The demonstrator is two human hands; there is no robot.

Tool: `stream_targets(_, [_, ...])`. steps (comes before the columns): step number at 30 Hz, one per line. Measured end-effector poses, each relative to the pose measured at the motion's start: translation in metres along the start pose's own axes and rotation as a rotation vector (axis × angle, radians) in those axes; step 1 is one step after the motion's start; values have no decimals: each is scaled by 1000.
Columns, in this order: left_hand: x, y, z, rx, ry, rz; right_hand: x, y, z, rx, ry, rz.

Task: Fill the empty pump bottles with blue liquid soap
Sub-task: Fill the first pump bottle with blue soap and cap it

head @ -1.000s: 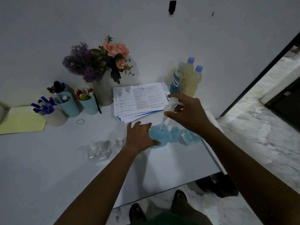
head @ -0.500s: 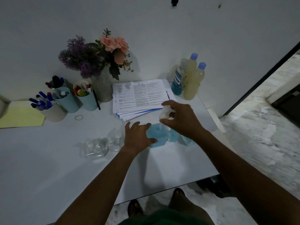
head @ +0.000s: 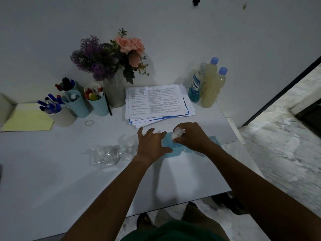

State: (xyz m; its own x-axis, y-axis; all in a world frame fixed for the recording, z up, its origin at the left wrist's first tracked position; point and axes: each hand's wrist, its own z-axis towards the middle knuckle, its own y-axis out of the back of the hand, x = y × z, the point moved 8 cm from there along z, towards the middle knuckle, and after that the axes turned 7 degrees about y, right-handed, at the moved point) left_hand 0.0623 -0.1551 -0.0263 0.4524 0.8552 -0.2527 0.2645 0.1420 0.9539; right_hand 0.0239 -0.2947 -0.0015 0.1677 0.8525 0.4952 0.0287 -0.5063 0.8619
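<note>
A blue-filled pump bottle (head: pixel 171 150) stands on the white table (head: pixel 52 180) in the middle. My left hand (head: pixel 151 145) wraps its left side and holds it. My right hand (head: pixel 191 136) pinches the white pump head (head: pixel 177 133) down on the bottle's top. More blue-filled bottles (head: pixel 214 139) stand to the right, mostly hidden behind my right wrist. Empty clear bottles (head: pixel 106 154) sit to the left of my left hand. A tall bottle of blue liquid (head: pixel 196 87) stands at the back right against the wall.
Two capped bottles of yellowish liquid (head: pixel 212 89) stand by the blue one. A stack of printed papers (head: pixel 156 103), a flower vase (head: pixel 114 91), pen cups (head: pixel 76 105), a yellow pad (head: pixel 27 120) and a rubber band (head: pixel 89 122) line the back. The table's edge (head: pixel 231 134) is just right of the bottles.
My right hand has brought the pump head down from above onto the blue bottle's top. My left hand has stayed on the bottle.
</note>
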Motion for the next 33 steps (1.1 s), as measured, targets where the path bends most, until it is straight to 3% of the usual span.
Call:
stream_targets(4, [2, -1, 1, -20, -1, -14, 4, 1, 4, 36, -48, -8])
stream_targets(14, [3, -2, 2, -38, -7, -14, 18, 5, -10, -126, -115, -170])
stream_targets(22, [2, -1, 0, -51, -13, -24, 8, 1, -16, -45, 6, 84])
stream_targets(33, [1, 0, -1, 0, 1, 4, 22, -2, -11, 17, 79, -245])
